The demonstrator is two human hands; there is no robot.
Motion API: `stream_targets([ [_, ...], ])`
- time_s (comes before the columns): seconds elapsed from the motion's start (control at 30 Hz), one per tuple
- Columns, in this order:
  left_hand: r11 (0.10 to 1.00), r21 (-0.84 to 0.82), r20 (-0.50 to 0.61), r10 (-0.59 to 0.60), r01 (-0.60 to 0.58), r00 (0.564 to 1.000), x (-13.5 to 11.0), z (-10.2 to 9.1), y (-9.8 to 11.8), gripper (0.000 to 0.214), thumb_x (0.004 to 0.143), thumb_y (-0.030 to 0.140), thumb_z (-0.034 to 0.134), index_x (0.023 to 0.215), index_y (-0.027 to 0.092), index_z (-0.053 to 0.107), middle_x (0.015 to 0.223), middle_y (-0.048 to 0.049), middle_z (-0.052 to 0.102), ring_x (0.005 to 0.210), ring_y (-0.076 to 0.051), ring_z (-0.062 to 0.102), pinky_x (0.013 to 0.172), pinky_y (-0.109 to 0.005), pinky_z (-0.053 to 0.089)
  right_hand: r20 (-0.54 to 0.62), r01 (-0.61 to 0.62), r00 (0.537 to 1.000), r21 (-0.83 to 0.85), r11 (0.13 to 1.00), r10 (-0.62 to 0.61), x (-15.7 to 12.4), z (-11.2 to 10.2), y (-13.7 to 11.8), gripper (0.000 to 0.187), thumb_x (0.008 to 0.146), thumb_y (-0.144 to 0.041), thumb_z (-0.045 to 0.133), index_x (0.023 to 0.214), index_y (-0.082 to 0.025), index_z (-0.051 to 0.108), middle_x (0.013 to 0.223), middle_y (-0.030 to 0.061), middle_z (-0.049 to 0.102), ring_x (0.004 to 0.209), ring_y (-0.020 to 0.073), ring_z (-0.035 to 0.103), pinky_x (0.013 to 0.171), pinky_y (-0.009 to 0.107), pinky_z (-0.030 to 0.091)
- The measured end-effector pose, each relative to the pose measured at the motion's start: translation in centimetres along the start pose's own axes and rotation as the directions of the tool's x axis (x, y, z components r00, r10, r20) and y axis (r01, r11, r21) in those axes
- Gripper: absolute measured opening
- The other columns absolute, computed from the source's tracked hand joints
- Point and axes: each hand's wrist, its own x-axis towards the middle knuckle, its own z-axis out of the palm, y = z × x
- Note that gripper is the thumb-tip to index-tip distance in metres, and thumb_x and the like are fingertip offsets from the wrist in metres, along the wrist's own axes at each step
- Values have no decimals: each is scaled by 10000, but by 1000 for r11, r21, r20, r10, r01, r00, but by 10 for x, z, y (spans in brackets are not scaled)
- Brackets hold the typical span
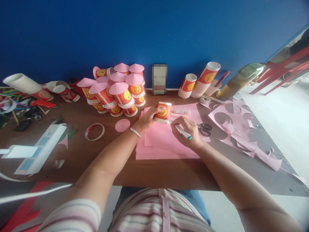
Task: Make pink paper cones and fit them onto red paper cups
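Note:
My left hand (152, 116) is closed around a red paper cup (164, 111) with a yellow round emblem, held above the pink paper sheets (159, 140). In my right hand (187, 129) is a white marker pen (182, 131) with a green end, its other end pointing toward the cup's lower edge. Whether the tip touches the cup, I cannot tell. Close behind my right hand lies a white glue stick (182, 111) on the paper. Scissors (205, 129) with dark handles rest just right of that hand. A pink paper disc (122, 125) lies left of my left hand.
Several red cups with pink cone tops (118, 88) stand stacked at the back left. A phone (159, 79) leans on the blue wall. Stacked cups (206, 79) and a bottle (238, 80) stand back right, paper scraps (238, 129) below. A tape roll (94, 131) and power strip (42, 148) lie left.

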Motion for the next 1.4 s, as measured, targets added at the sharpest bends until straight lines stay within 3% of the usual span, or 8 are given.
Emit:
stream_targets([
  [0.17,986,147,-100,95,-79,990,-1,-8,-5,249,771,413,802,808,201,677,836,-37,698,937,-210,684,730,-268,541,16,-3,1000,14,1000,3,1,0,-3,194,912,-57,551,881,-249,563,724,-19,660,588,140,593,584,274,477],
  [0.33,945,259,-98,234,-202,967,0,-15,-12,248,647,290,873,797,201,696,961,-45,738,973,-211,664,825,-296,551,9,7,1000,17,1000,-7,-1,2,-3,196,912,-57,567,885,-252,573,720,-19,662,596,150,604,594,283,491],
  [0.4,957,226,-102,210,-183,972,1,-14,-12,259,646,310,876,795,201,694,939,-40,736,955,-208,664,825,-294,551,7,13,1000,18,1000,-13,-2,3,-2,192,915,-63,570,892,-253,576,725,-16,668,602,152,613,596,287,501],
  [0.57,994,82,-40,69,-65,997,1,-3,-5,387,841,550,706,842,163,676,843,-59,705,872,-208,685,763,-293,555,11,47,999,51,998,-47,-2,4,-2,192,922,-65,561,905,-256,572,734,-14,673,611,149,627,599,291,520],
  [0.67,1000,-8,6,14,-14,1000,1,0,-2,410,844,560,709,859,153,670,847,-64,697,864,-206,681,789,-302,559,4,65,998,67,996,-65,-2,3,-2,200,920,-56,564,913,-257,564,739,-15,671,610,147,620,588,285,511],
  [0.77,996,63,-11,69,-68,998,1,-3,-2,388,857,550,706,833,163,673,859,-65,693,880,-212,670,795,-318,555,-18,54,998,44,998,-53,-1,3,-2,209,914,-45,574,909,-254,557,735,-19,666,597,143,600,574,277,490],
  [0.97,948,229,-9,227,-219,974,0,-10,-6,280,719,406,851,785,190,685,920,-54,708,954,-225,654,790,-300,537,-31,27,999,-1,1000,-27,-2,3,-1,193,931,-63,571,897,-253,573,733,-18,673,606,141,614,581,273,489],
  [1.4,993,94,-50,82,-77,995,-2,1,5,285,806,432,817,770,203,650,726,-15,598,798,-187,624,709,-290,512,18,5,1000,27,1000,-6,-1,1,-1,189,924,-66,571,919,-254,593,767,-8,698,622,151,636,594,281,503],
])
